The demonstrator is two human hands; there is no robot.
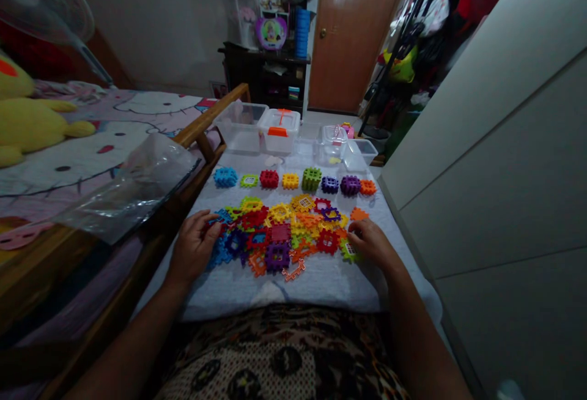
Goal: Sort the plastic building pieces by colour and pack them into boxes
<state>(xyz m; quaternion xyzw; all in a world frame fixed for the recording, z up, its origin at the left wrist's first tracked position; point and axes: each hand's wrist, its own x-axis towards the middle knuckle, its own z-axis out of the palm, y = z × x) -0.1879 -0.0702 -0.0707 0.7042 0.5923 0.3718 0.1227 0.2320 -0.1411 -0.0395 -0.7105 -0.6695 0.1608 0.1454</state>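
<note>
A loose heap of flat plastic interlocking building tiles [280, 232] with notched edges, in several colours, lies on the cloth-covered table between my hands. At the heap's left edge is my left hand [195, 244], its fingers loosely bent and thumb apart, touching the blue tiles [221, 252]. My right hand [370, 242] rests at the right edge with bent fingers slightly apart, beside a lime green tile [349, 251] and below an orange tile [359, 213]. I see nothing clearly held in either hand, though the fingertips are partly hidden among the tiles.
Behind the heap runs a row of colour-sorted stacks, from blue [225, 177] through green [312, 178] to orange [367, 187]. Clear plastic boxes [243, 134] and a lidded box with orange clips [279, 133] line the far edge. A wooden bed rail [202, 128] borders the left, a white cabinet [481, 161] the right.
</note>
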